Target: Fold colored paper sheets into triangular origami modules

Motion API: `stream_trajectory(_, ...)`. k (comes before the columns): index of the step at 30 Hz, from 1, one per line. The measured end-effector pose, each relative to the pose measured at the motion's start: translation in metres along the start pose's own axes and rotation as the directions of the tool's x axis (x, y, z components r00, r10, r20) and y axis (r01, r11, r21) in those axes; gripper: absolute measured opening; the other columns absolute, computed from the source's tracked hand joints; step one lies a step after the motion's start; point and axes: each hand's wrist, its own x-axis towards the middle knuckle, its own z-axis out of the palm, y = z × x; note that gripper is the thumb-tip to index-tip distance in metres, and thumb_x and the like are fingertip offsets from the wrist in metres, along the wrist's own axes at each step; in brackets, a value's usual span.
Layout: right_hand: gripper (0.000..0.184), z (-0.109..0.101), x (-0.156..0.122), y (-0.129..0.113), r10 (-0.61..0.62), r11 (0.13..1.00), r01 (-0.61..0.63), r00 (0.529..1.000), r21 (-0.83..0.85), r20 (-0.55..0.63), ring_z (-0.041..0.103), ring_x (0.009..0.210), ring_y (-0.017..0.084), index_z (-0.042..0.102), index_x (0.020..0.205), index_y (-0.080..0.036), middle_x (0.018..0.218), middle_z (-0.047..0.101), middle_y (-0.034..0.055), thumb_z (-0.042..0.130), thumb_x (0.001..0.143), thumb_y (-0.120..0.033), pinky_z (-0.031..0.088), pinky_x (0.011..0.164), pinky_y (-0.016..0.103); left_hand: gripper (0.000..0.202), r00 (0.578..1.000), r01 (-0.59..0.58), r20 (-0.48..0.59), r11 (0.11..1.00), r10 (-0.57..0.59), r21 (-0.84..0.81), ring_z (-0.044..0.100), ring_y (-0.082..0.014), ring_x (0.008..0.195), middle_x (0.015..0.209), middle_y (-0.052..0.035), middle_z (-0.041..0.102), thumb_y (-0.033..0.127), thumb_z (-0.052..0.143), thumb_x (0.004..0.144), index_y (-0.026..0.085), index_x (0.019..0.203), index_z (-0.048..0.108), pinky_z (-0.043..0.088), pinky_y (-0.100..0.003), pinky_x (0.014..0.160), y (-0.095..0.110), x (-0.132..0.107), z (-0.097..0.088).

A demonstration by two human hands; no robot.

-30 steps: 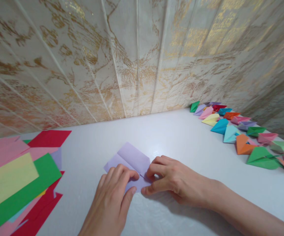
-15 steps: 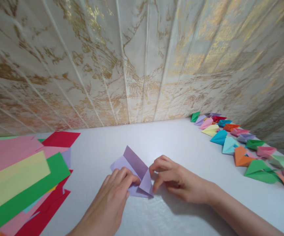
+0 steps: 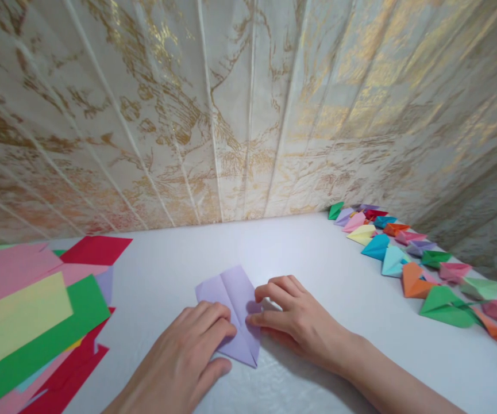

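Note:
A lilac sheet of paper (image 3: 233,301) lies on the white table (image 3: 300,259), folded along its middle, with its near end turned in to a point. My left hand (image 3: 188,359) rests on its near left part, fingers curled and pressing it flat. My right hand (image 3: 293,319) presses the right edge of the fold with its fingertips, fingers bent.
Loose strips of coloured paper (image 3: 33,322), pink, yellow, green and red, lie at the left. Several folded paper pieces (image 3: 407,259) of many colours run in a row along the right. A cream and gold patterned wall (image 3: 239,103) stands behind the table.
The right flap of the lilac paper, raised half a second ago, has been folded down flat, making a pointed near end. Both hands now press the fold.

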Motion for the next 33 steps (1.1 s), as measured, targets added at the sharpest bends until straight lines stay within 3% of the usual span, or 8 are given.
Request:
stream_trajectory(5, 0.016, 0.002, 0.001, 0.002, 0.021, 0.997, -0.021, 1.0, 0.077, 0.007, 0.056, 0.09, 0.02, 0.071, 0.106, -0.021, 0.099, 0.071, 0.0048, 0.057, 0.1, -0.018, 0.042, 0.081, 0.035, 0.031, 0.999, -0.047, -0.024, 0.998, 0.048, 0.034, 0.064, -0.0215, 0.09, 0.103, -0.0004, 0.066, 0.009, 0.079, 0.074, 0.022, 0.096, 0.063, 0.051, -0.032, 0.078, 0.0, 0.004, -0.002)
stream_trajectory(9, 0.016, 0.004, 0.001, 0.002, 0.074, 0.983, -0.074, 0.997, 0.171, 0.007, 0.055, 0.092, 0.021, 0.07, 0.103, -0.02, 0.099, 0.069, 0.0057, 0.056, 0.098, -0.014, 0.043, 0.083, 0.036, 0.015, 0.994, -0.031, -0.1, 0.999, 0.035, 0.037, 0.063, -0.0194, 0.089, 0.1, -0.0005, 0.064, 0.008, 0.058, 0.088, 0.022, 0.092, 0.06, 0.051, -0.03, 0.077, 0.0, 0.002, 0.004)
stream_trajectory(12, 0.009, 0.005, 0.005, -0.001, 0.186, 0.953, -0.184, 0.982, 0.239, 0.018, 0.053, 0.096, 0.022, 0.069, 0.098, -0.019, 0.1, 0.066, 0.0057, 0.064, 0.093, -0.013, 0.044, 0.087, 0.037, 0.019, 0.978, 0.029, -0.207, 0.999, -0.023, 0.026, 0.061, -0.0193, 0.087, 0.097, -0.0021, 0.061, 0.012, 0.045, 0.096, 0.022, 0.085, 0.057, 0.05, -0.031, 0.076, -0.004, 0.0, 0.011)
stream_trajectory(15, 0.005, 0.007, 0.011, -0.002, 0.348, 0.898, -0.344, 0.937, 0.274, 0.038, 0.052, 0.097, 0.023, 0.068, 0.087, -0.019, 0.097, 0.063, 0.0045, 0.072, 0.088, -0.016, 0.044, 0.086, 0.038, 0.02, 0.962, 0.101, -0.258, 0.995, -0.091, 0.025, 0.059, -0.0225, 0.087, 0.096, -0.0037, 0.058, 0.02, 0.048, 0.098, 0.022, 0.079, 0.054, 0.049, -0.035, 0.074, -0.009, 0.0, 0.017)
stream_trajectory(20, 0.013, 0.01, 0.022, -0.001, 0.463, 0.851, -0.462, 0.884, 0.248, 0.061, 0.051, 0.094, 0.022, 0.068, 0.076, -0.019, 0.092, 0.06, 0.003, 0.075, 0.087, -0.02, 0.044, 0.087, 0.038, 0.019, 0.958, 0.166, -0.245, 0.985, -0.152, 0.038, 0.055, -0.0267, 0.09, 0.098, -0.006, 0.056, 0.022, 0.05, 0.096, 0.021, 0.078, 0.053, 0.048, -0.043, 0.076, -0.013, -0.001, 0.024)
stream_trajectory(27, 0.018, 0.01, 0.033, -0.007, 0.49, 0.858, -0.498, 0.867, 0.125, 0.087, 0.052, 0.091, 0.022, 0.065, 0.071, -0.018, 0.09, 0.059, 0.0034, 0.074, 0.086, -0.019, 0.043, 0.085, 0.04, 0.018, 0.951, 0.221, -0.231, 0.974, -0.207, 0.04, 0.053, -0.0283, 0.092, 0.101, -0.0072, 0.055, 0.017, 0.05, 0.091, 0.021, 0.074, 0.046, 0.046, -0.045, 0.074, -0.008, 0.0, 0.026)
stream_trajectory(33, 0.018, 0.013, 0.032, -0.009, 0.489, 0.867, -0.495, 0.868, 0.054, 0.089, 0.051, 0.09, 0.022, 0.062, 0.073, -0.018, 0.09, 0.058, 0.0037, 0.073, 0.087, -0.02, 0.041, 0.083, 0.039, 0.008, 0.943, 0.272, -0.189, 0.961, -0.275, -0.041, 0.052, -0.0286, 0.093, 0.1, -0.0065, 0.055, 0.02, 0.052, 0.091, 0.022, 0.082, 0.053, 0.045, -0.047, 0.078, -0.007, 0.001, 0.022)
